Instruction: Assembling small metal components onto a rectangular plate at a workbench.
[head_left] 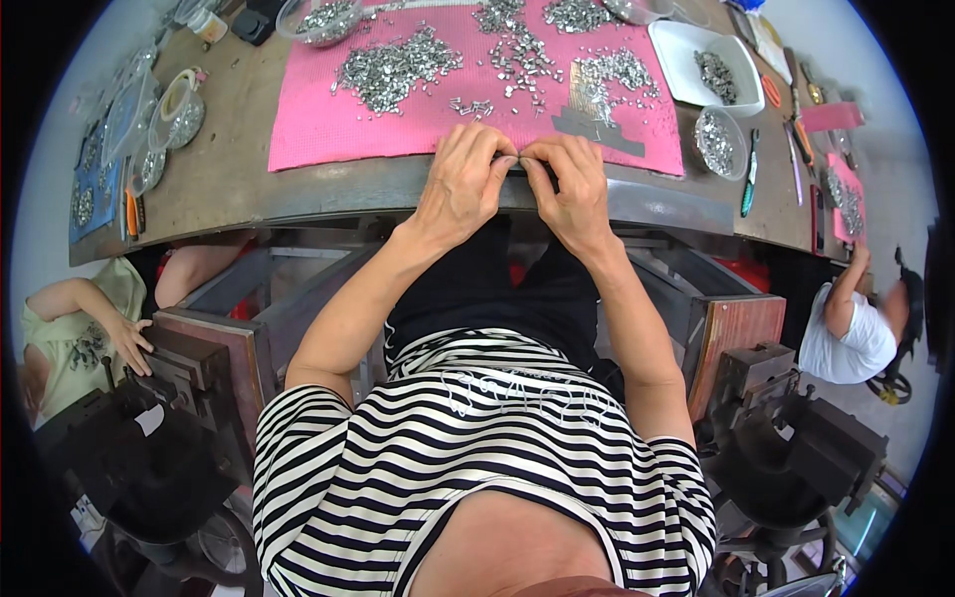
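Observation:
At the near edge of a pink mat [328, 114], my left hand [466, 171] and my right hand [567, 184] meet with thumbs and forefingers pinched. Whatever lies between the fingertips is too small to make out. Beyond my hands, small silvery metal pieces [398, 70] lie in a heap on the mat, with more loose pieces [522, 60] scattered in the middle. Close to my right hand are flat grey strips [597, 129], and a bunch of thin metal pieces [589, 95] lies just past them.
Right of the mat stand a white tray [662, 45] and a clear tub [718, 144] of metal pieces, near a green toothbrush [750, 174]. Clear tubs [179, 114] crowd the left. Machines [169, 398] flank me below the table. One person [99, 318] sits left, another [851, 328] right.

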Tool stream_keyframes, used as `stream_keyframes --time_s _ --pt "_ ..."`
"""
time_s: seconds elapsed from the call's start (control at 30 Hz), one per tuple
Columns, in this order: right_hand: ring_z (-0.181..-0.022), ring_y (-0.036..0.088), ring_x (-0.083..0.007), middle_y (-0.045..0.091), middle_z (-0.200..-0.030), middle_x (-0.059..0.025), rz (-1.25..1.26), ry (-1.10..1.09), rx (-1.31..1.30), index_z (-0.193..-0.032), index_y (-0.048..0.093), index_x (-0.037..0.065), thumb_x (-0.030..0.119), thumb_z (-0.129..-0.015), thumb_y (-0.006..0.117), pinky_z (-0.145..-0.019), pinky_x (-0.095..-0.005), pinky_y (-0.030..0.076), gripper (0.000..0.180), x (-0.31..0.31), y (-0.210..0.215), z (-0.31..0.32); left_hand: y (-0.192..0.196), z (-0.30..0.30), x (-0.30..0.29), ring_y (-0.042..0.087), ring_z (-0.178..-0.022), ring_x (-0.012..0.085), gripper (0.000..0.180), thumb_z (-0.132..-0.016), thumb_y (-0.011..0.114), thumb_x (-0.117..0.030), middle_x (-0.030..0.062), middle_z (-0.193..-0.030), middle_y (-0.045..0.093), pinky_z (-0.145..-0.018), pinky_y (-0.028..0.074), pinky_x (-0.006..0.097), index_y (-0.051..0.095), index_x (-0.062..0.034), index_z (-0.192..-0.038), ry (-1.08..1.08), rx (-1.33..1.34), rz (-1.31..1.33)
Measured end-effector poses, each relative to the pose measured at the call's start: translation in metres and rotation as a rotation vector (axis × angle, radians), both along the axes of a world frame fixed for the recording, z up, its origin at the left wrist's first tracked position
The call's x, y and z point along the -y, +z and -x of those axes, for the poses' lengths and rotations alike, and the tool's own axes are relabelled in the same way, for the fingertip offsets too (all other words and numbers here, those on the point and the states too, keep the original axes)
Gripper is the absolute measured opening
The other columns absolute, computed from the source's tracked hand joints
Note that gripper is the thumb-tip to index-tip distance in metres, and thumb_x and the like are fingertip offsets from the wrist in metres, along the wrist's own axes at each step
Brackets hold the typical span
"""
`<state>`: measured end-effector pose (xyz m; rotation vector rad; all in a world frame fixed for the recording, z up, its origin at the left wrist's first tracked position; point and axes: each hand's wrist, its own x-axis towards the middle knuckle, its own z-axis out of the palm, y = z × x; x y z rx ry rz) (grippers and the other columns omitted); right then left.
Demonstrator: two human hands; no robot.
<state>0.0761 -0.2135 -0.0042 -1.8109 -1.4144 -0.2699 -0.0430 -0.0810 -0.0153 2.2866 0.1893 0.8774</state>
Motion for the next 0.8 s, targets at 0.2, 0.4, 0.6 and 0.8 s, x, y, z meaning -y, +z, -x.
stream_keyframes --time_s 0.2,0.4,0.6,0.8 --pt "-0.091 0.062 -0.0257 0.066 -0.095 -0.0057 -0.02 0.004 0.122 -0.097 0.068 0.006 0.004 -0.081 0.073 -0.083 -0.0395 0.043 0.017 0.003 -0.002 0.001 0.002 0.003 0.003 0.059 -0.086 0.0338 0.017 -0.084 0.07 0.001 0.0133 -0.094 0.063 -0.078 0.047 0.042 0.061 -0.001 -0.099 0.027 0.045 -0.108" --pt "-0.092 0.065 -0.0249 0.069 -0.098 -0.0059 0.039 0.051 0.089 -0.098 0.07 0.005 0.004 -0.083 0.072 -0.085 -0.0395 0.044 0.015 0.008 0.004 -0.004 -0.001 0.008 0.001 0.06 -0.091 0.0302 0.015 -0.083 0.072 -0.005 0.0106 -0.099 0.065 -0.085 0.048 0.046 0.068 -0.0045 -0.097 0.039 0.118 -0.243" --pt "-0.086 0.063 -0.0258 0.064 -0.087 -0.0075 0.105 0.055 0.026 -0.098 0.073 0.006 0.009 -0.089 0.069 -0.083 -0.0397 0.044 0.011 -0.031 0.011 -0.028 0.007 0.005 -0.038 0.062 -0.087 0.0272 0.016 -0.088 0.069 -0.009 0.0064 -0.088 0.069 -0.085 0.044 0.042 0.074 -0.0096 -0.103 0.161 0.074 -0.115" --pt "-0.085 0.06 -0.0287 0.063 -0.085 -0.0089 0.184 0.021 0.184 -0.098 0.076 0.009 0.014 -0.088 0.071 -0.079 -0.0418 0.044 0.013 -0.072 0.0 -0.041 0.006 -0.012 -0.086 0.06 -0.092 0.0254 0.011 -0.088 0.071 -0.017 0.004 -0.088 0.065 -0.094 0.038 0.043 0.075 -0.0132 -0.098 0.164 -0.181 -0.322"
